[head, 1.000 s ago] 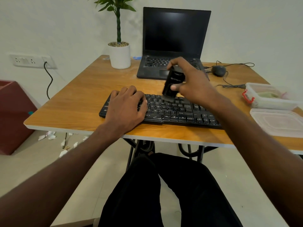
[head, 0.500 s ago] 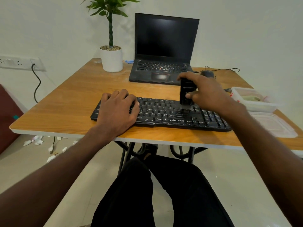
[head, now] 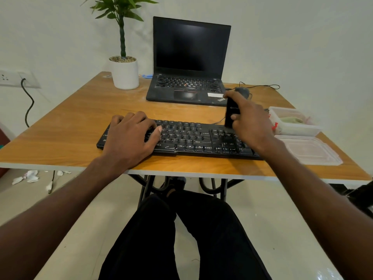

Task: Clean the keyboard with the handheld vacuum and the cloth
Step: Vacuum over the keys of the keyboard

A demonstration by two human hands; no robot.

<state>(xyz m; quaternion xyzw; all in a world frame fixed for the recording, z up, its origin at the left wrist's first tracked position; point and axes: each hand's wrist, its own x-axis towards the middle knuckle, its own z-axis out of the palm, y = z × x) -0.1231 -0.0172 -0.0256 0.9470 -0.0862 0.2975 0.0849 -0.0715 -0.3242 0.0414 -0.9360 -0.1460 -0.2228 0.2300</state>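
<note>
A black keyboard (head: pixel 187 138) is laid near the front edge of a wooden table (head: pixel 66 128). Its left end is pressed down by the left hand (head: pixel 129 136), with the fingers spread flat on the keys. A small black vacuum (head: pixel 232 113) is held upright by the right hand (head: pixel 252 124), and its bottom end is set at the right part of the keyboard. A laptop (head: pixel 189 63) and a potted plant (head: pixel 125 71) are seen behind, and a clear box (head: pixel 292 122) at the right

Keyboard (head: pixel 187 138) left end under left hand (head: pixel 129 136); vacuum (head: pixel 232 113) nozzle hidden.
</note>
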